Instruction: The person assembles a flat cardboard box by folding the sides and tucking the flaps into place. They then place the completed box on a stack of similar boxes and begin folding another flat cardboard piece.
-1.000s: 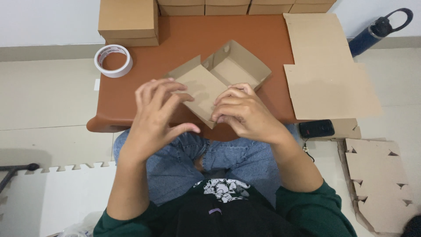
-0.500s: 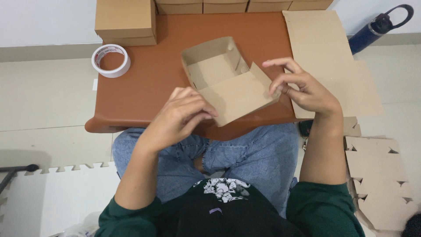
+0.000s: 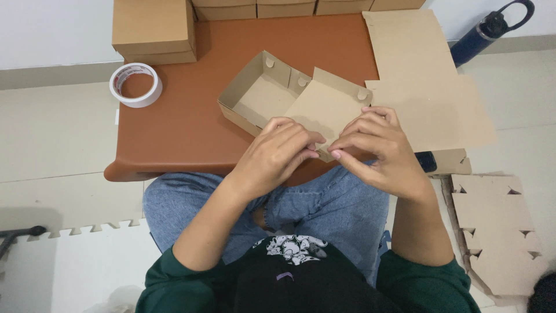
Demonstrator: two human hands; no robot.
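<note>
Half a second ago my right hand was lifted off to the side and the cardboard box was tilted up in front of me; now the box lies flat on the brown table, open tray toward the far side, its lid flap stretched toward me. Both hands have come together at the flap's near edge. My left hand has its fingers curled down over that edge, and my right hand pinches the same edge between thumb and fingertips, the two hands touching. The roll of tape sits where it was, at the table's left side, well apart from the box.

The edge I grip is covered by my own fingers, so I cannot make out whether a tab is folded under there; it seems only the flap's rim is held. The closed boxes along the far side are cut off by the frame, as is the blue bottle on the floor. Flat cardboard sheets overhang the table's right edge.
</note>
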